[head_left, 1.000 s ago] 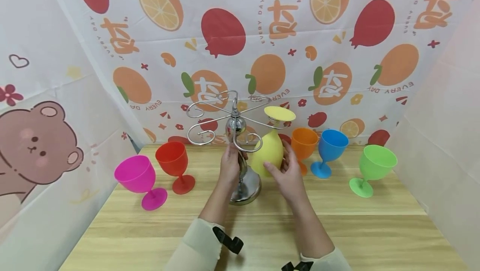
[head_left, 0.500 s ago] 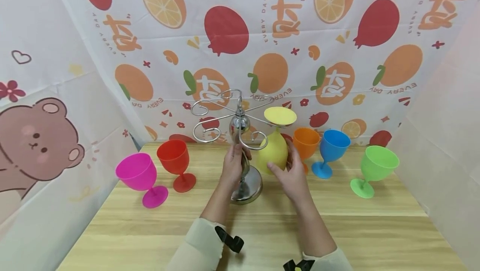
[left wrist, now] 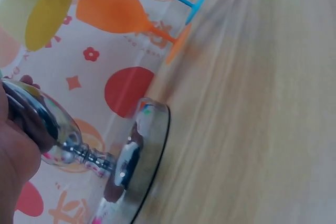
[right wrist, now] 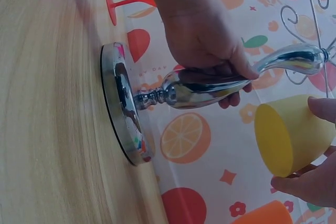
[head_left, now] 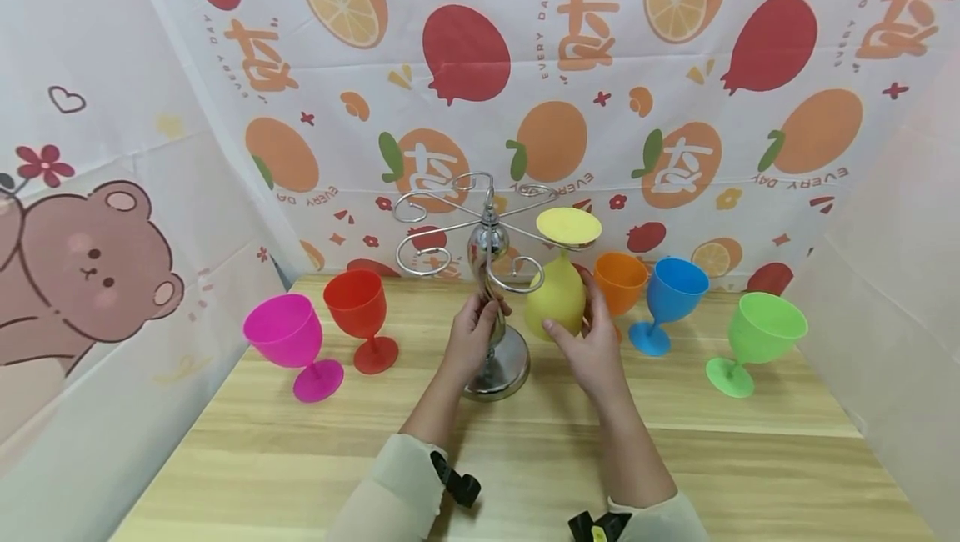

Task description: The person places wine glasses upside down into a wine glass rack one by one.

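My left hand (head_left: 471, 338) grips the shiny metal stem of a goblet rack (head_left: 501, 367), which has a round base and several curled wire arms on top. To its right, my right hand (head_left: 592, 350) holds a yellow goblet (head_left: 555, 300) by the bowl, thumb in front and fingers on the far side. This goblet is upside down, its foot just above a right-hand wire arm; whether its stem sits within the curl is hard to tell. In the right wrist view, the yellow goblet (right wrist: 296, 135) shows its open mouth toward the table.
Upright on the wooden table (head_left: 525, 475) stand a magenta goblet (head_left: 285, 329) and a red goblet (head_left: 356, 304) at left. On the right are an orange goblet (head_left: 621, 279), a blue goblet (head_left: 675, 288) and a green goblet (head_left: 765, 327). Fruit-print cloth (head_left: 465, 50) hangs behind.
The whole head view has shifted slightly. The rack's top has moved a little right, bringing its wire arm further under the yellow goblet's foot. Both hands keep their holds.
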`<state>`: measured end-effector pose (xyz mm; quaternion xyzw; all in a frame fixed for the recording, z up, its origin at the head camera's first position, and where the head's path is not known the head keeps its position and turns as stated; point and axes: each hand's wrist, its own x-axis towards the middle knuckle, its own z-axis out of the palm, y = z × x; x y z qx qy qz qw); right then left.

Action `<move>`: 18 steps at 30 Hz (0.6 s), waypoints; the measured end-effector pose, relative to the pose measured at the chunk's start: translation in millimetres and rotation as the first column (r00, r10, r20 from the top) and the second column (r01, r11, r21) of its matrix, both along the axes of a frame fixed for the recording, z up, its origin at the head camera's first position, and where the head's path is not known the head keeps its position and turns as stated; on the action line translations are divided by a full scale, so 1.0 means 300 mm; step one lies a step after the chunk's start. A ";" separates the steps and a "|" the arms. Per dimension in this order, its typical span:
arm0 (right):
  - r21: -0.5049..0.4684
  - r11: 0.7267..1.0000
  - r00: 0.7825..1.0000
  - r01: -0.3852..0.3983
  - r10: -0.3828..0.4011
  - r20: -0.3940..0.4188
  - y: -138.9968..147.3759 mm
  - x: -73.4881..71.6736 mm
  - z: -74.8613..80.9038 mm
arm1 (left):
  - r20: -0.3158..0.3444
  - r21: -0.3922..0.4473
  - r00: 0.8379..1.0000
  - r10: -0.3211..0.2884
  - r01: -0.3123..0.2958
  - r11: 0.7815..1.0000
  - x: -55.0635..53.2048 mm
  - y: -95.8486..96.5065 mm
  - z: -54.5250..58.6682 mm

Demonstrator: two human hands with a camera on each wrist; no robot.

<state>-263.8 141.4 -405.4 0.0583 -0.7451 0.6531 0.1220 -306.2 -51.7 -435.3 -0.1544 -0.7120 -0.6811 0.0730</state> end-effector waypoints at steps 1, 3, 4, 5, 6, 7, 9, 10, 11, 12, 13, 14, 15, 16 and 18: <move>-0.001 1.000 1.000 0.001 -0.001 0.001 0.000 0.001 0.000 | -0.004 -0.011 1.000 0.005 -0.005 1.000 -0.008 0.000 -0.016; -0.005 1.000 1.000 0.005 -0.005 0.004 0.001 0.001 -0.002 | -0.011 -0.032 1.000 0.014 -0.014 0.999 -0.022 -0.001 -0.049; -0.008 1.000 1.000 0.004 -0.004 0.001 0.000 0.001 -0.001 | -0.013 -0.039 1.000 0.016 -0.016 0.999 -0.029 -0.002 -0.063; -0.009 1.000 1.000 0.004 -0.004 -0.001 0.000 0.001 -0.001 | -0.016 -0.049 1.000 0.018 -0.019 0.999 -0.036 -0.003 -0.077; -0.009 1.000 1.000 0.005 -0.005 0.000 0.000 0.001 0.000 | -0.022 -0.061 1.000 0.017 -0.018 0.998 -0.038 -0.005 -0.083; -0.011 1.000 1.000 0.003 -0.003 -0.002 0.000 0.002 0.001 | -0.028 -0.077 0.999 0.015 -0.017 0.997 -0.039 -0.007 -0.087; -0.013 1.000 1.000 0.002 -0.002 0.002 -0.001 0.004 0.003 | -0.041 -0.128 0.999 0.015 -0.020 0.992 -0.038 -0.011 -0.093; -0.014 1.000 1.000 0.002 -0.002 0.004 -0.001 0.005 0.004 | -0.044 -0.157 0.999 0.013 -0.020 0.987 -0.037 -0.013 -0.093; -0.014 1.000 1.000 0.003 -0.003 0.010 -0.001 0.006 0.005 | -0.052 -0.189 0.999 0.013 -0.022 0.982 -0.036 -0.016 -0.093; -0.016 1.000 1.000 0.002 -0.002 0.011 0.000 0.006 0.006 | -0.056 -0.217 0.998 0.008 -0.020 0.976 -0.037 -0.019 -0.094; -0.016 1.000 1.000 0.000 0.001 0.008 0.000 0.006 0.006 | -0.062 -0.245 0.998 0.006 -0.021 0.969 -0.036 -0.022 -0.093; -0.017 1.000 1.000 0.001 -0.001 0.010 0.000 0.006 0.006 | -0.062 -0.269 0.998 -0.001 -0.016 0.963 -0.036 -0.025 -0.093; -0.018 1.000 1.000 -0.002 0.002 0.007 0.000 0.005 0.005 | -0.062 -0.289 0.998 -0.011 -0.008 0.957 -0.037 -0.029 -0.092; -0.020 1.000 1.000 -0.005 0.005 0.003 0.001 0.006 0.005 | -0.052 -0.306 0.998 -0.020 0.003 0.952 -0.036 -0.032 -0.090; -0.025 1.000 1.000 -0.010 0.010 -0.003 0.001 0.006 0.004 | -0.033 -0.341 0.999 -0.038 0.024 0.940 -0.036 -0.037 -0.088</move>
